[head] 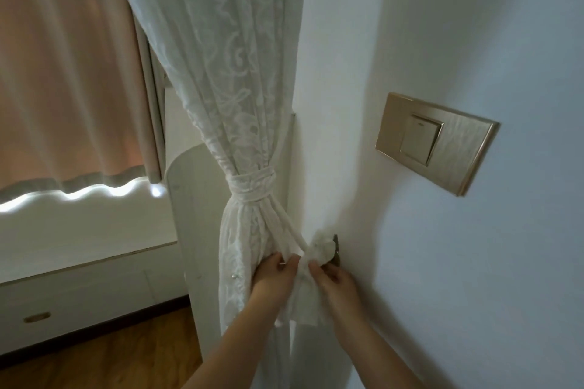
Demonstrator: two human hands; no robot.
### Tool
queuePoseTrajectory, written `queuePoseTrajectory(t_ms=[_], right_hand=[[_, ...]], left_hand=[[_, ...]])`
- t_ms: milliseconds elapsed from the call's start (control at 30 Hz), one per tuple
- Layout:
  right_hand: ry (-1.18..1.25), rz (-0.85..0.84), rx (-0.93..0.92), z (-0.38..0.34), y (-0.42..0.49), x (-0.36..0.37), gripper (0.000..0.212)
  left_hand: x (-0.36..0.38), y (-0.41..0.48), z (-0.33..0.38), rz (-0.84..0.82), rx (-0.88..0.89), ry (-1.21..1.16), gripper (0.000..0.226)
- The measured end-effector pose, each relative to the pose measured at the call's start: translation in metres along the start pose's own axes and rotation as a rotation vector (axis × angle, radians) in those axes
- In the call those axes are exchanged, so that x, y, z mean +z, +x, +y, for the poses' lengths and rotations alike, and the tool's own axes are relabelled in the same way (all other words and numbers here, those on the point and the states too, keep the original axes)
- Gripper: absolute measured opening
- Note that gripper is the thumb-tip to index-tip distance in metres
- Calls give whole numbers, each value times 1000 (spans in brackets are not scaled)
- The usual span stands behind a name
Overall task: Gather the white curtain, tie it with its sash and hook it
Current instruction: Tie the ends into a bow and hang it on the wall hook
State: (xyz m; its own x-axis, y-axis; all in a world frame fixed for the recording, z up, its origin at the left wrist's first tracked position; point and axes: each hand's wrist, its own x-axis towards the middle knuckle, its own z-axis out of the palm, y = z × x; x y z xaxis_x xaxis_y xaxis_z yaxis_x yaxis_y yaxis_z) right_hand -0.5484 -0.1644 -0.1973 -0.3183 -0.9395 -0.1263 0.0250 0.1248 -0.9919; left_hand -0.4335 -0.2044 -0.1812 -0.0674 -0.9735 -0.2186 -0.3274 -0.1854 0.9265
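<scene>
Hands, left (274, 275) and right (335, 278), pinch sash (252, 185) ends beside hook (336, 249); wall (474, 262) rightward bare.

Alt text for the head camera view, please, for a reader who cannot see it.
Two bare hands, left hand and right hand, hold the loose end of a white sash at a small wall hook. The sash is wrapped around a gathered white lace curtain. A gold light switch sits on the wall to the right.
</scene>
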Motion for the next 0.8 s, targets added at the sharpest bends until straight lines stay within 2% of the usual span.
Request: queuePoseTrajectory(t_ms=[100,200,267,333,400,467,533,600,700,800], right_hand=[[-93,-74,72,0,3,-4,26],[-153,141,41,-9,2,3,50],[-250,198,0,-18,-4,7,44],[-304,147,-53,-20,-5,7,30],[-217,112,-100,-20,-7,6,15],[-120,83,-99,-20,-7,6,7],[-97,57,-74,-18,-4,8,12],[-134,71,-84,-18,2,8,14],[-176,102,-99,-23,10,6,11],[-201,188,-96,-26,14,3,17]], left_hand=[[-5,1,1,-18,-59,-93,29],[-5,-2,3,-27,-88,-130,28],[-3,-4,2,-41,-73,-119,31],[-1,-10,1,-78,-55,-125,40],[1,-13,-2,-114,-66,-183,51],[2,-16,1,-120,-53,-193,43],[0,-16,7,-76,20,-113,26],[-7,-19,18,1,120,-75,22],[-21,-27,34,101,290,-220,17],[-30,-22,35,104,382,-332,22]])
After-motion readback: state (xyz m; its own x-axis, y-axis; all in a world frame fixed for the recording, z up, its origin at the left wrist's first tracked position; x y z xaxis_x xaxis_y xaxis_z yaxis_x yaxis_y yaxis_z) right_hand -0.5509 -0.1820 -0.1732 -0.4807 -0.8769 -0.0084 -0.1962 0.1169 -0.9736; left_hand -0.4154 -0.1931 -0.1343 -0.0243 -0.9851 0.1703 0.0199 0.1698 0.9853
